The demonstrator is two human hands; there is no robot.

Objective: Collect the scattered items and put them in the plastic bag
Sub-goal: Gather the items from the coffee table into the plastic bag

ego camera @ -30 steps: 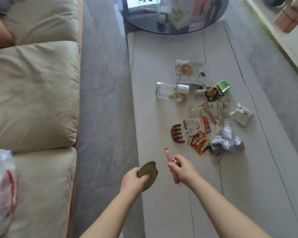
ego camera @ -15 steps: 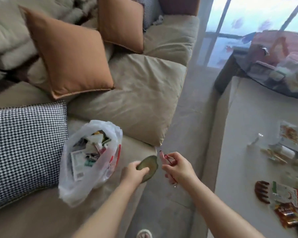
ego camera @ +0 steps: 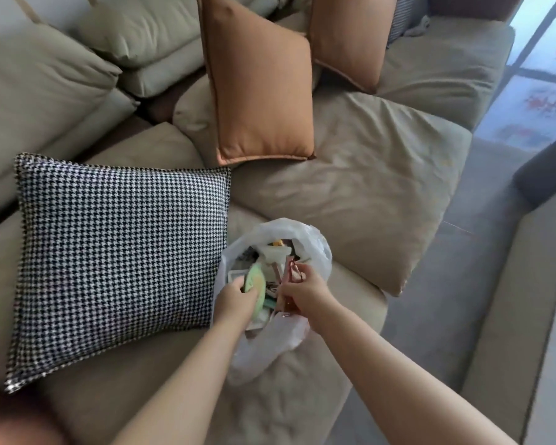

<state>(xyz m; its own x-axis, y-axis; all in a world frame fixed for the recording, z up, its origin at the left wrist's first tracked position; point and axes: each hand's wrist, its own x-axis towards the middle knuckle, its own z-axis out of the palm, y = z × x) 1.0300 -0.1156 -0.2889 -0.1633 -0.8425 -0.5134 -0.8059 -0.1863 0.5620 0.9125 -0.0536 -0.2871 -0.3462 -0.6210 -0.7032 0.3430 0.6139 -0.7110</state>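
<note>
Reaching into the open plastic bag [ego camera: 315,242] on the sofa [ego camera: 350,187], both hands work at its mouth. Left hand [ego camera: 238,298] grips a round green disc [ego camera: 256,281]; right hand [ego camera: 304,292] pinches a pink stick-shaped item [ego camera: 288,274]. A houndstooth cushion [ego camera: 116,261] lies just left of the bag. No writing is legible.

A translucent white plastic bag [ego camera: 315,248], mouth open upward, sits crumpled on the sofa seat, stuffed with packets. A round pale-green disc [ego camera: 256,282] tilts at its nine-o'clock rim; a pink slender item [ego camera: 289,271] stands at three o'clock.
</note>
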